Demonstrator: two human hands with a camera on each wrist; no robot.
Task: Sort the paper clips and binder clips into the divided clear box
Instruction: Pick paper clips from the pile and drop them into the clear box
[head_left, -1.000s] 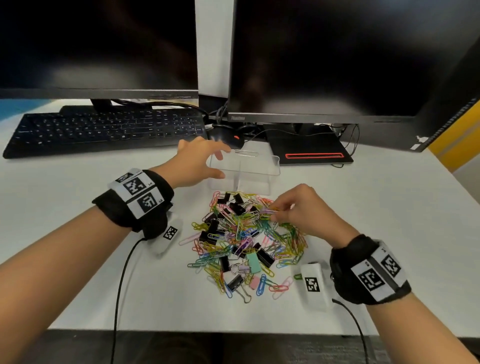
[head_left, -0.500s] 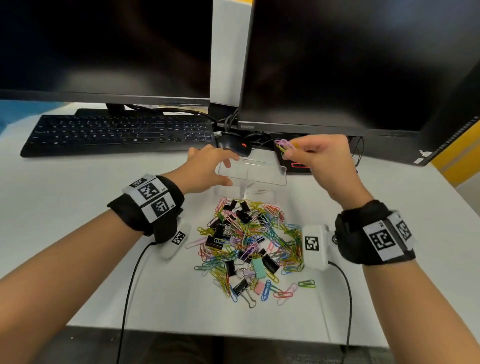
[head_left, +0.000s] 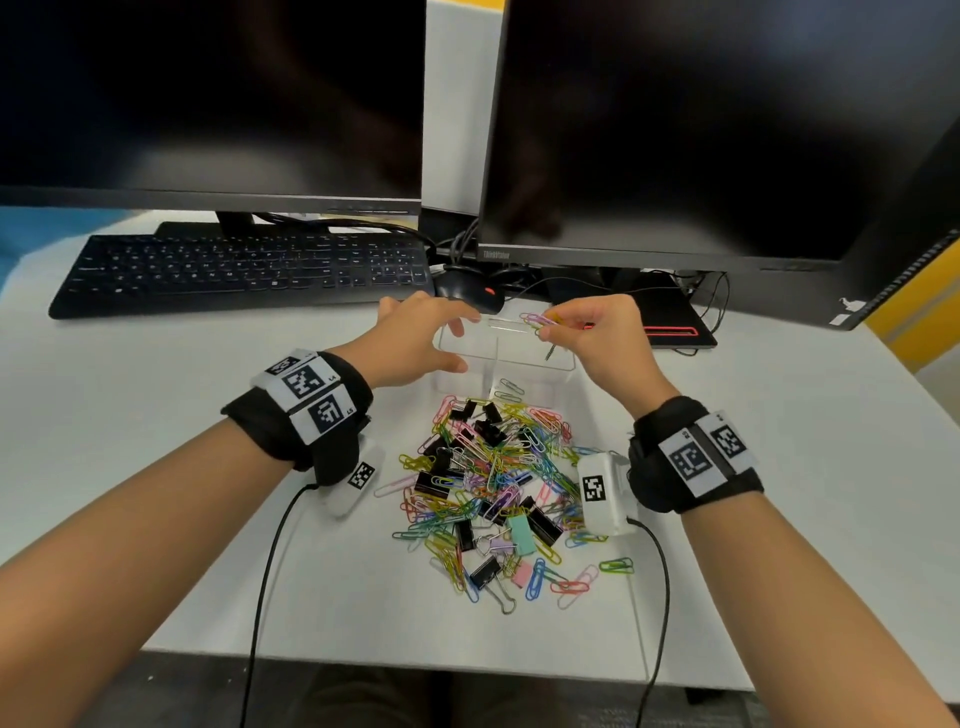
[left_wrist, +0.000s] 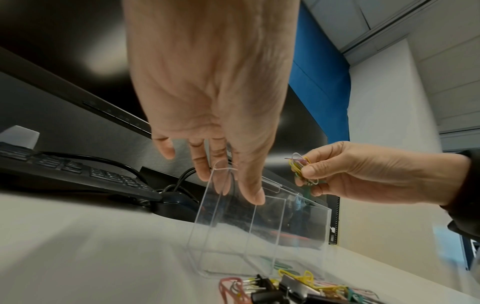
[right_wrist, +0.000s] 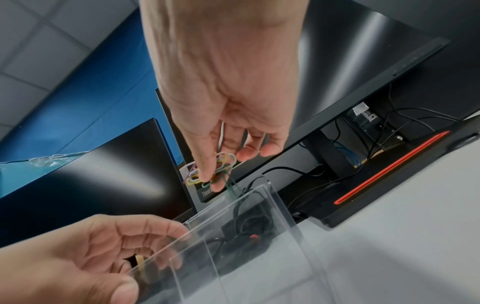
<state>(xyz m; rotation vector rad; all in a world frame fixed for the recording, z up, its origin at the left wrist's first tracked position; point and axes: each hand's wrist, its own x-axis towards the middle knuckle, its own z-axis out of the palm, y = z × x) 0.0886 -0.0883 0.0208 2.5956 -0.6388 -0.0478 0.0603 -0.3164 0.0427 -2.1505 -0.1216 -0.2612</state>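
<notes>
The clear divided box (head_left: 565, 366) stands on the white desk just beyond the pile of coloured paper clips and black binder clips (head_left: 493, 483). My left hand (head_left: 461, 345) grips the box's left end, thumb on the near wall and fingers over the far rim. Over the right compartment, my right hand (head_left: 551, 326) pinches a small bunch of paper clips (head_left: 536, 319), with one green clip dangling below it. A couple of clips (head_left: 511, 387) lie inside that compartment. The left wrist view shows the bunch (left_wrist: 300, 167) above the box (left_wrist: 298, 226); the right wrist view shows the bunch (right_wrist: 219, 167) above the rim.
A black keyboard (head_left: 244, 270) and mouse (head_left: 467, 297) lie behind the box on the left. Two dark monitors (head_left: 208, 98) (head_left: 701, 119) stand behind them. A black monitor base with a red stripe (head_left: 670, 326) sits at the box's right. Wrist cables trail off the desk's near edge.
My right hand has lifted a bunch of paper clips off the pile and carried it up and back over the box. The left hand has stayed on the box.
</notes>
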